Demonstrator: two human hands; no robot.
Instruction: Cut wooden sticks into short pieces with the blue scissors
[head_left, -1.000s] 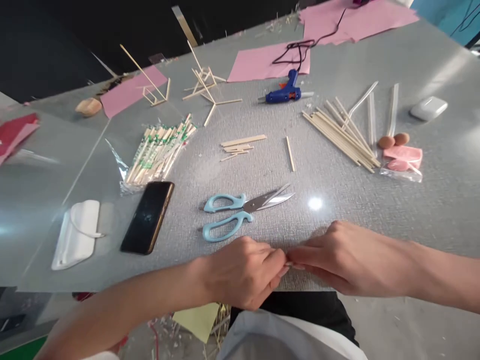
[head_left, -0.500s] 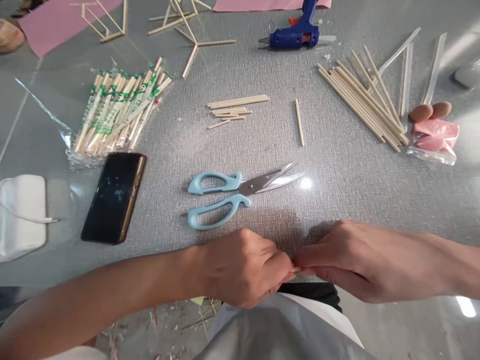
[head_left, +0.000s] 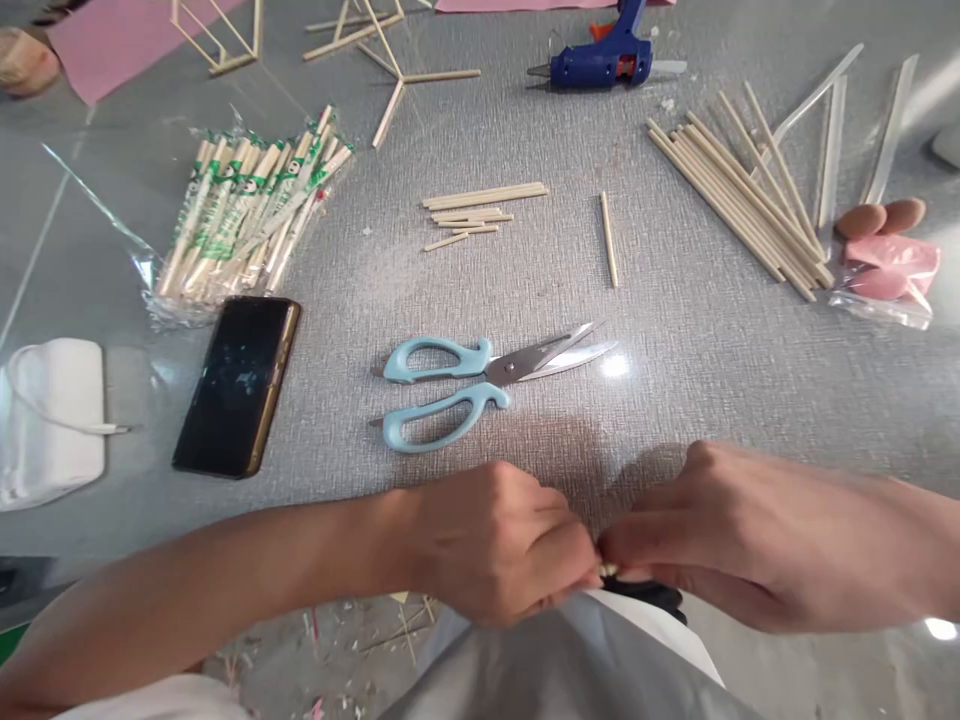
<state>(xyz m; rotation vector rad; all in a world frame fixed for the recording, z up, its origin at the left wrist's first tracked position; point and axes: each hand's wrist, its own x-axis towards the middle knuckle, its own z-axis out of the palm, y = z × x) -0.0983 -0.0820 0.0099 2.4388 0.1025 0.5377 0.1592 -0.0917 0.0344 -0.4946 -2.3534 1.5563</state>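
Note:
My left hand [head_left: 499, 545] and my right hand [head_left: 720, 535] meet fingertip to fingertip at the near edge of the grey table [head_left: 675, 330]. Both are closed in a pinch on a small pale stick piece [head_left: 606, 570], of which only a tip shows between the fingers. Blue-handled scissors [head_left: 480, 380] lie slightly open just beyond my left hand. Farther off are a small pile of cut sticks [head_left: 476, 207] and a single stick [head_left: 609, 240].
A black phone [head_left: 238, 385] and a white pouch [head_left: 49, 420] lie at the left. A bag of wrapped chopsticks [head_left: 251, 210] sits behind the phone. Bare long sticks [head_left: 739, 195], a blue glue gun [head_left: 600, 60] and a pink packet [head_left: 885, 275] are at the right.
The view tilted down and nearer to the table. My two hands drew back toward the table's near edge, still pinched together on the stick piece.

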